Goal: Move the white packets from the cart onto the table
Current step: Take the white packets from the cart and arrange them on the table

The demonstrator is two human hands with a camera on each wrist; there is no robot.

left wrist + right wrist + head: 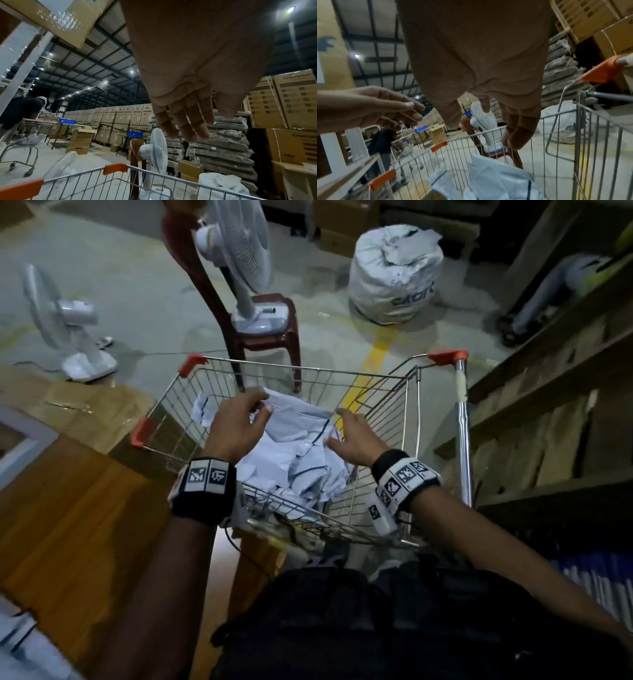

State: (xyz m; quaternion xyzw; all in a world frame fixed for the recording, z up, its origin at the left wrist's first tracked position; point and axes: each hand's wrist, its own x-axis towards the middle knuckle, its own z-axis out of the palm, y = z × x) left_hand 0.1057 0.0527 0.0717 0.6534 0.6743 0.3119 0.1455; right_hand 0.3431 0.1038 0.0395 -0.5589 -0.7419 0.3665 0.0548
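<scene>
A heap of white packets (294,446) fills the wire cart (387,392) with orange corner caps. Both hands hover above the heap, holding nothing. My left hand (239,422) is over its left side, fingers loosely spread; in the left wrist view its fingers (185,121) point out past the cart rim (113,169). My right hand (352,436) is over the heap's right side, fingers relaxed; the right wrist view shows its fingers (515,129) above the packets (496,180). The wooden table (68,525) lies at my left.
A red plastic chair (270,337) carrying a white fan (239,251) stands just beyond the cart. Another fan (65,326) sits on the floor at left. A full white sack (394,275) is at back right. Shelving (548,405) runs along the right.
</scene>
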